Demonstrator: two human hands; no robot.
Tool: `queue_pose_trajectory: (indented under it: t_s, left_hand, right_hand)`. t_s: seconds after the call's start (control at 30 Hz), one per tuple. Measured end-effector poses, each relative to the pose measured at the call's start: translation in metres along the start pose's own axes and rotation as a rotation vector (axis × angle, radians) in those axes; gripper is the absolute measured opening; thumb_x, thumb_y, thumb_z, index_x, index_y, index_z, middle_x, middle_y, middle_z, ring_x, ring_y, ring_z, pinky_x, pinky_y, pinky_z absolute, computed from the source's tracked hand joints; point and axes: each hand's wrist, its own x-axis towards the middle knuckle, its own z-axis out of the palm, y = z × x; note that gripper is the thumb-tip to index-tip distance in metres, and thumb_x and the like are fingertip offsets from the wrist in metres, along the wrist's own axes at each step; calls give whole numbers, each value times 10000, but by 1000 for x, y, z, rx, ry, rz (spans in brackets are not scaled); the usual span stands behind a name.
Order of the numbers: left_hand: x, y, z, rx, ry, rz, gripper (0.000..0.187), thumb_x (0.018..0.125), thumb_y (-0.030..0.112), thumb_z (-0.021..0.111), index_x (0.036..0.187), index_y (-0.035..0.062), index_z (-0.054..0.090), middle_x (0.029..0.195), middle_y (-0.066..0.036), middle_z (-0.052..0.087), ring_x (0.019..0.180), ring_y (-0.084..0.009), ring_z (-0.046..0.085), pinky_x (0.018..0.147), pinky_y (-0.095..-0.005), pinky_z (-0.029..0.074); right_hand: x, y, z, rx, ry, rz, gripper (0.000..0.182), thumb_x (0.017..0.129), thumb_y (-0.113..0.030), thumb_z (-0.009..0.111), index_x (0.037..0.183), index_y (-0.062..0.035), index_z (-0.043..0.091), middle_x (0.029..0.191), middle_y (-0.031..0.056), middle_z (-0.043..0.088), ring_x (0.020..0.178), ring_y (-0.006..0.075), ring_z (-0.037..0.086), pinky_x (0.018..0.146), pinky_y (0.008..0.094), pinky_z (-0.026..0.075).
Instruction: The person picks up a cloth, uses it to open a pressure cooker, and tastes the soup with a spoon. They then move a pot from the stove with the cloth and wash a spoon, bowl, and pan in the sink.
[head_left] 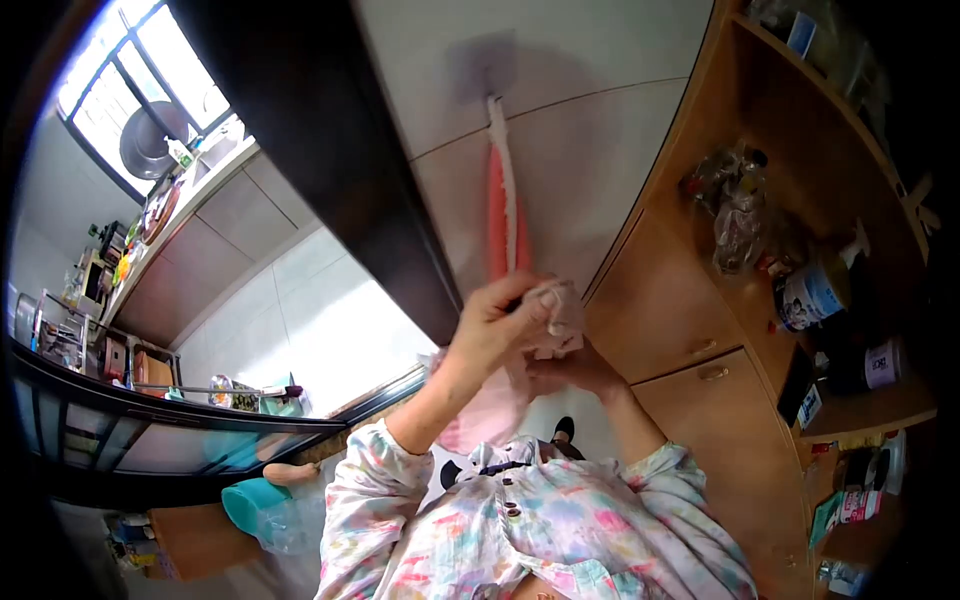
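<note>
A red cloth (497,210) with a frayed-looking white edge hangs from a small hook on the tiled wall, ahead of me. Below it, my left hand (495,325) is closed on a bunched pale pink cloth (555,318). My right hand (580,370) lies against the lower right side of this bunch, its fingers bent round it and partly hidden. More pale pink fabric (490,405) hangs beneath both hands, in front of my body. Whether the red and pink parts are one piece I cannot tell.
At the right stands a wooden cabinet (690,400) with shelves of jars and plastic bottles. A dark door frame (340,130) rises at the left, with a kitchen counter (215,185) and window beyond. A turquoise container (250,505) is at the lower left.
</note>
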Motion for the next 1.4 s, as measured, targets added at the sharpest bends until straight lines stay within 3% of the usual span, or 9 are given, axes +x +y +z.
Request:
queue_pose_trajectory:
  t_s: [0.3,0.47,0.57,0.67,0.8,0.93,1.07,1.2,1.4]
  left_hand:
    - [-35,75,-14,-209,147,345,234,892,161,549,1068,7,533,971,-34,574,902,-86,529,808,-220,434]
    - [-46,90,-6,-293,241,442,239,893,136,528,1101,23,500,1034,-56,562,962,-123,536,848,-253,435]
    - [-55,100,-37,-345,432,587,269,889,171,488,1124,40,491,1073,-90,559,979,-182,553,874,-338,451]
    - [-70,115,-58,-532,727,613,301,876,212,463,1131,58,512,1092,-100,576,1003,-237,566,885,-380,456]
    - [-97,95,-93,-522,629,689,300,877,219,455,1100,43,549,1074,-107,601,1023,-238,566,885,-383,458]
    - [-131,61,-135,-321,1067,554,257,883,201,477,1047,24,564,985,-74,611,907,-176,598,777,-308,495]
    - [-194,-1,-219,177,1070,13,249,844,86,563,1069,-18,548,873,-44,619,718,-92,603,565,-229,481]
    - [-238,-64,-278,1037,827,-344,450,763,109,646,1196,81,524,956,-72,617,812,-162,593,646,-265,484]
    - [-234,-76,-327,494,503,-150,901,621,126,760,1373,43,271,1366,-153,364,1271,-252,336,1021,-357,306]
  right_hand:
    - [19,9,67,-39,-207,-242,490,699,-150,732,1130,-41,526,1077,51,570,1010,141,513,833,301,429]
    - [54,70,97,-708,-38,-714,455,709,-127,717,1099,-37,499,991,52,562,932,100,518,778,296,437]
    - [29,7,81,-111,-95,-115,510,762,-99,663,1200,-17,414,1052,72,540,963,153,519,825,271,429]
    - [20,-25,25,-25,-132,-328,430,760,-18,627,1158,-28,464,999,53,553,942,112,527,802,260,442]
    - [11,-77,13,73,-184,-359,409,744,11,603,1134,-17,484,1017,50,554,944,120,530,805,266,445]
    - [20,-59,56,124,-240,-210,413,741,21,595,1137,-2,484,1029,44,561,940,105,534,818,242,439]
    - [49,-38,125,56,-282,-208,373,743,17,631,1094,16,503,970,37,575,887,74,539,778,214,448]
    - [105,-17,196,-18,-365,-186,377,733,16,633,1088,19,507,960,45,583,869,71,543,758,217,455]
    - [187,23,298,-5,-342,-103,394,695,33,632,1070,4,514,946,40,590,833,73,549,743,226,463]
